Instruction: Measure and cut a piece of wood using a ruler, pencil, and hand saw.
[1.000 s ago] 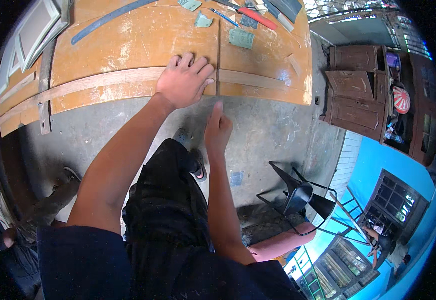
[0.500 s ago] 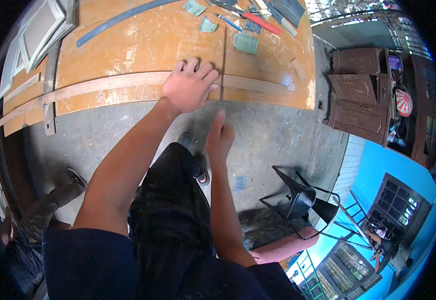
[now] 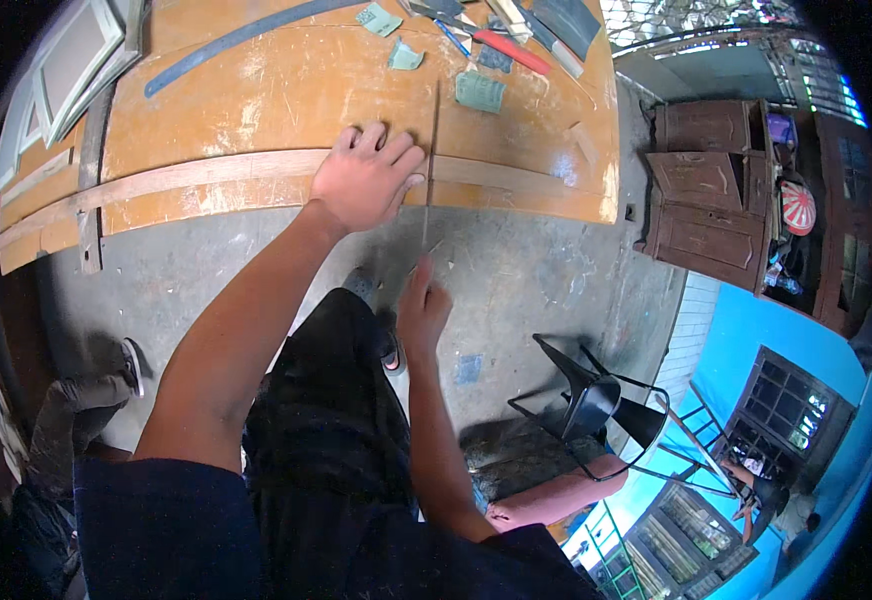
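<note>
A long, thin wooden strip [image 3: 221,168] lies along the near edge of a worn orange-brown table [image 3: 286,100]. My left hand [image 3: 368,180] presses down on it, fingers bent over its far side. Just right of those fingers, a hand saw [image 3: 431,190] crosses the strip, its narrow blade seen edge-on and pointing away from me. My right hand [image 3: 423,315] is closed round the saw's handle, in front of the table edge and lower than the tabletop. The handle is mostly hidden by my fingers.
Green sandpaper pieces [image 3: 480,92], a red-handled tool [image 3: 512,52] and a long dark curved strip [image 3: 246,42] lie farther back. Pale frames [image 3: 76,75] lean at far left. A black chair [image 3: 591,405] stands right; a brown cabinet [image 3: 711,190] lies beyond. Other people are at both sides.
My right hand has drawn the saw back toward me, and its blade tip is nearer. My left hand keeps its place on the strip. The whole view has shifted slightly.
</note>
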A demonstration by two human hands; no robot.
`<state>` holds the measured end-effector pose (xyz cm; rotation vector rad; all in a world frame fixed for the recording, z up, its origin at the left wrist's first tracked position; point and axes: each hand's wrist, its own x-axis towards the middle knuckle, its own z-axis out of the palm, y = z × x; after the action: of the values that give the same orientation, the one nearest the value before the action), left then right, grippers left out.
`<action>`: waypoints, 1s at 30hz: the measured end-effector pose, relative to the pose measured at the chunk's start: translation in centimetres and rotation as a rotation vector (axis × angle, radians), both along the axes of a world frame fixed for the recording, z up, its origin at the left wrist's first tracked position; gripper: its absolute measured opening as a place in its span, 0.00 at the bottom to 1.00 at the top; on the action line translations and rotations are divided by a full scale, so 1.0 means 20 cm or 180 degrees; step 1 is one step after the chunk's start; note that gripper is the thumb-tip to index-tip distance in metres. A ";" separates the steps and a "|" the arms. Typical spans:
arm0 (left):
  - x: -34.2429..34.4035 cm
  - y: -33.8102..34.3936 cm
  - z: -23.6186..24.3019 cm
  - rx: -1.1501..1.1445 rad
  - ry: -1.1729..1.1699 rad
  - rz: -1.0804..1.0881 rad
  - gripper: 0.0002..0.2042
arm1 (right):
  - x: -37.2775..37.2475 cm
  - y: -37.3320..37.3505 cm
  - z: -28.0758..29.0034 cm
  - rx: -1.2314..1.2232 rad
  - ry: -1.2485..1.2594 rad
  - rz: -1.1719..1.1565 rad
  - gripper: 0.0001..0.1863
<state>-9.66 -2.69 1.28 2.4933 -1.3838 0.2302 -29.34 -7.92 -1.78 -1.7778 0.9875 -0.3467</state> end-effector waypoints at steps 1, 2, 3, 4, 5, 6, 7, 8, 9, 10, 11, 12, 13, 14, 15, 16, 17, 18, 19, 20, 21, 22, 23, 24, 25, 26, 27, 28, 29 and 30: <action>-0.01 0.01 -0.01 0.0038 0.0045 -0.0023 0.13 | 0.17 -0.07 0.06 0.0039 -0.0127 0.0093 0.34; -0.03 0.00 0.01 0.0022 0.0071 -0.0070 0.13 | 0.28 -0.15 0.09 0.0053 -0.0142 0.0154 0.35; -0.02 0.00 0.02 0.0002 0.0104 -0.0037 0.13 | 0.34 -0.20 0.09 0.0076 -0.0166 0.0246 0.35; -0.01 -0.01 0.02 -0.0025 0.0139 -0.0009 0.12 | 0.31 -0.19 0.09 0.0063 -0.0148 0.0228 0.35; -0.02 0.00 0.02 -0.0044 0.0158 -0.0032 0.12 | 0.24 -0.14 0.10 0.0166 -0.0044 0.0211 0.33; -0.02 0.03 0.02 -0.0018 0.0139 0.0015 0.12 | 0.15 -0.07 0.10 0.0294 0.0050 0.0229 0.31; -0.01 0.04 0.03 -0.0022 0.0095 0.0051 0.12 | 0.00 0.01 0.07 0.0138 0.0137 0.0162 0.30; -0.01 0.03 0.04 0.0079 0.0143 0.0038 0.12 | -0.19 0.08 0.00 -0.0023 0.0226 0.0083 0.30; 0.00 0.03 0.04 0.0073 0.0129 0.0038 0.12 | -0.40 0.14 -0.07 0.0489 0.0128 -0.0043 0.28; 0.01 0.02 0.04 0.0055 0.0131 0.0031 0.12 | -0.51 0.16 -0.11 0.0999 0.0035 -0.0169 0.27; 0.00 0.04 0.03 0.0058 0.0147 0.0030 0.12 | -0.50 0.17 -0.10 0.1012 0.0044 -0.0166 0.27; -0.02 0.04 0.03 0.0050 0.0158 0.0014 0.12 | -0.46 0.16 -0.08 0.0802 0.0173 -0.0131 0.27; -0.01 0.06 0.01 0.0028 0.0124 0.0035 0.12 | -0.37 0.13 -0.07 0.0605 0.0278 -0.0067 0.26; 0.00 0.06 0.00 -0.0009 0.0094 0.0049 0.12 | -0.22 0.08 -0.02 0.0279 0.0357 0.0082 0.28; 0.00 0.04 0.00 -0.0009 0.0079 0.0047 0.12 | -0.04 0.00 0.02 0.0040 0.0224 0.0185 0.29; 0.00 0.00 0.01 -0.0098 0.0102 -0.0012 0.12 | 0.10 -0.08 0.05 -0.0217 0.0106 0.0264 0.30; -0.01 -0.01 0.02 -0.0145 0.0142 -0.0047 0.12 | 0.18 -0.11 0.08 -0.0191 0.0120 0.0264 0.30; -0.01 0.00 0.02 -0.0130 0.0147 -0.0043 0.12 | 0.27 -0.13 0.09 -0.0204 -0.0065 0.0218 0.30; -0.01 0.01 0.02 -0.0065 0.0146 -0.0017 0.12 | 0.31 -0.13 0.10 -0.0221 -0.0247 0.0169 0.31; -0.01 0.01 0.03 -0.0004 0.0147 0.0005 0.12 | 0.25 -0.10 0.09 -0.0214 -0.0239 0.0166 0.31; 0.00 0.02 0.03 0.0014 0.0158 0.0039 0.12 | 0.11 -0.02 0.06 -0.0146 -0.0036 0.0158 0.30; -0.01 0.03 0.04 0.0103 0.0214 0.0036 0.12 | -0.06 0.05 0.04 -0.0075 0.0182 0.0149 0.31; -0.01 0.03 0.04 0.0184 0.0256 0.0031 0.12 | -0.26 0.12 -0.02 0.0147 0.0140 -0.0001 0.30; -0.01 0.02 0.03 0.0198 0.0266 0.0045 0.12 | -0.40 0.17 -0.06 0.0366 0.0100 -0.0166 0.30; 0.00 0.03 0.02 0.0012 0.0123 0.0034 0.13 | -0.40 0.17 -0.03 0.0393 0.0114 -0.0147 0.30; 0.00 0.05 0.02 -0.0172 -0.0023 0.0025 0.14 | -0.41 0.16 0.00 0.0485 0.0206 -0.0119 0.30; -0.01 0.05 0.02 -0.0198 -0.0007 0.0000 0.14 | -0.42 0.13 0.03 0.0523 0.0300 -0.0142 0.29; 0.00 0.04 0.02 -0.0107 0.0013 -0.0002 0.13 | -0.35 0.11 -0.01 0.0491 0.0353 -0.0143 0.30; 0.00 0.03 0.02 -0.0014 0.0032 0.0000 0.12 | -0.27 0.09 -0.05 0.0193 0.0306 -0.0100 0.30; 0.01 0.04 0.02 0.0011 0.0000 0.0028 0.12 | -0.10 0.07 -0.02 -0.0055 0.0246 -0.0012 0.31</action>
<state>-9.44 -1.90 1.73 2.5027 -1.3746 0.2296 -31.38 -6.50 -2.12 -1.8165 1.0450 -0.2915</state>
